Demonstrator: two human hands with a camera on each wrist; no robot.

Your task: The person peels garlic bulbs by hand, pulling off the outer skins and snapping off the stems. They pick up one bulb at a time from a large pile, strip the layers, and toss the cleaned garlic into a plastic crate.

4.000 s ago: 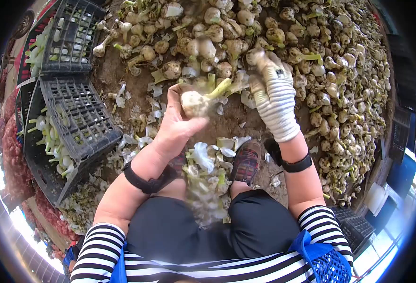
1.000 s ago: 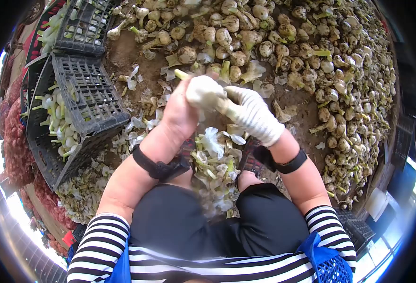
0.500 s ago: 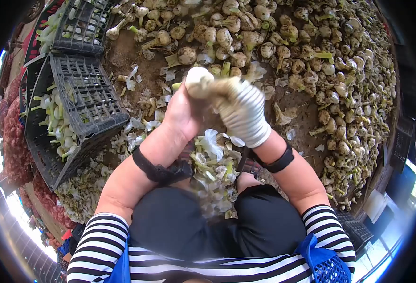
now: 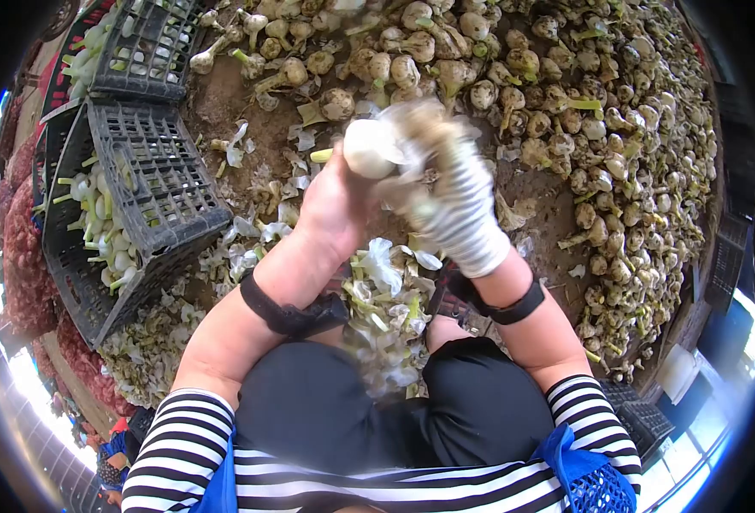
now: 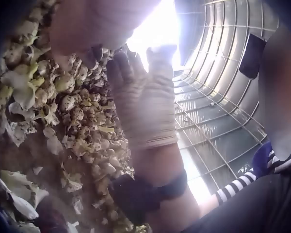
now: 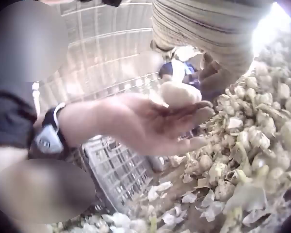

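Observation:
The bare left hand [image 4: 333, 201] holds a smooth white garlic bulb [image 4: 371, 149], its short green stem [image 4: 321, 156] poking out on the left. Beside the bulb is the right hand [image 4: 463, 201] in a striped, dirty-fingered glove; its fingertips are blurred. In the right wrist view the bulb [image 6: 180, 94] rests on the fingers of the left hand [image 6: 136, 121], palm up, below the gloved hand [image 6: 208, 36]. The left wrist view shows the gloved hand [image 5: 145, 97] against bright light, and whether it pinches anything cannot be told.
Unpeeled garlic [image 4: 642, 171] is heaped ahead and to the right. Black crates [image 4: 151, 167] holding trimmed garlic stand at the left, near red mesh sacks [image 4: 27, 274]. Peelings [image 4: 386, 316] lie between the feet.
The bulb has turned from brownish and dirty to smooth white in the left hand. Since half a second ago, the gloved hand has shifted slightly right, its fingers blurred.

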